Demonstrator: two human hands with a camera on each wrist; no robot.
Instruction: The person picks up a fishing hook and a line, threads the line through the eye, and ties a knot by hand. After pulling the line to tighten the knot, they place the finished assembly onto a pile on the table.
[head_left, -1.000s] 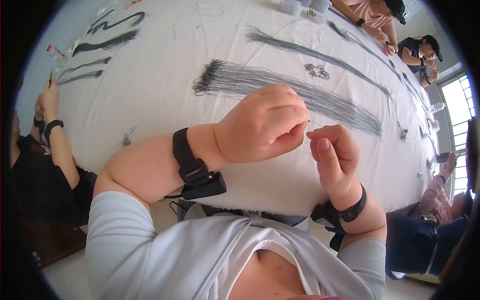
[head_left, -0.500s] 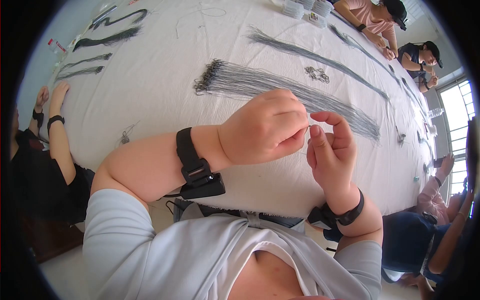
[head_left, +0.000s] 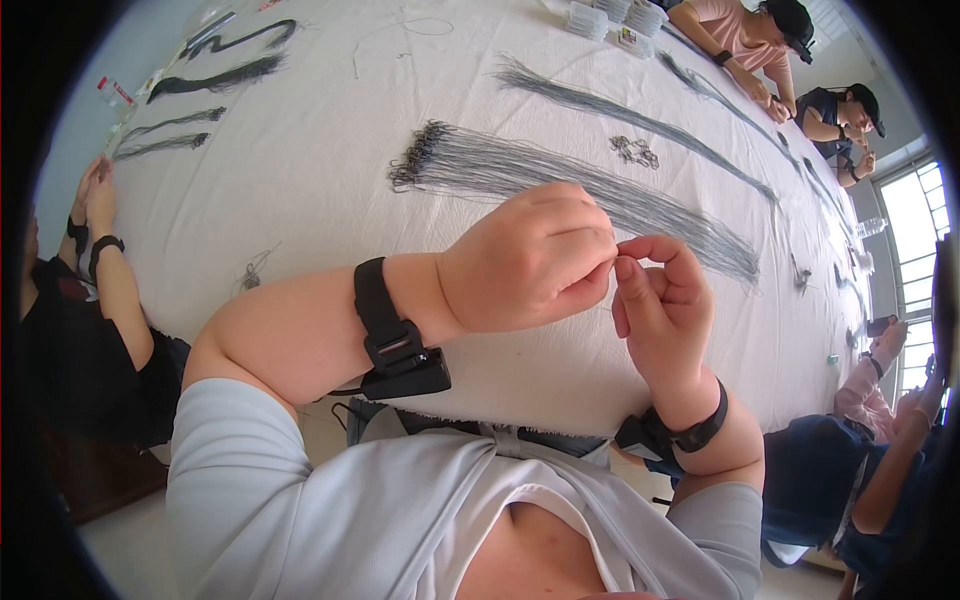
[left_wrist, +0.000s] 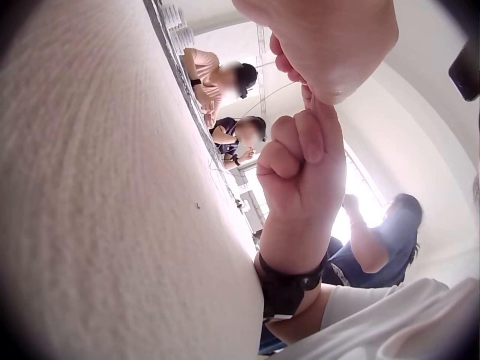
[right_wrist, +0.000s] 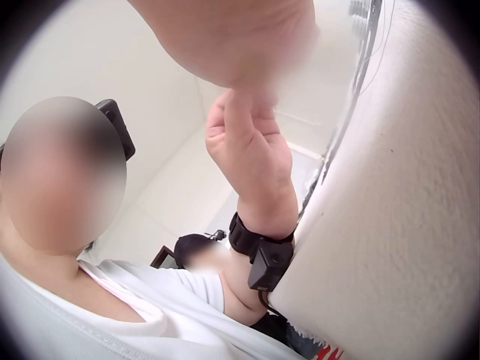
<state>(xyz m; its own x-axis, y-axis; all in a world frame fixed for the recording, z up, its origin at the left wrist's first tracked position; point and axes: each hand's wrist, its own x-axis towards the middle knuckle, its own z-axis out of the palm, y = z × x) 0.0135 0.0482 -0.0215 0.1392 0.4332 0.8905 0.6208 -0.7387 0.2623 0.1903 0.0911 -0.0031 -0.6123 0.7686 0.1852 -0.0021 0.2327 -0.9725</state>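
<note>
Over the front of the white-covered table, my left hand [head_left: 530, 255] is curled, its thumb and index fingertips pinching a thin line. My right hand [head_left: 665, 295] meets it there, thumb and index finger closing on the same spot. In the left wrist view the thin line [left_wrist: 271, 94] curves away behind the hands; the piece between the fingertips is mostly hidden. Just beyond the hands lies a wide bundle of grey lines [head_left: 560, 170], with small dark metal pieces [head_left: 420, 155] massed at its left end.
Another long grey bundle [head_left: 640, 115] and a small heap of dark metal pieces [head_left: 634, 151] lie farther back. Clear plastic boxes [head_left: 620, 22] stand at the far edge. Shorter dark bundles [head_left: 215, 78] are at the left. Other people sit around the table [head_left: 300, 200].
My right hand has moved up to the left fingertips; its index finger lifted and then came down to the thumb. The left hand has barely moved.
</note>
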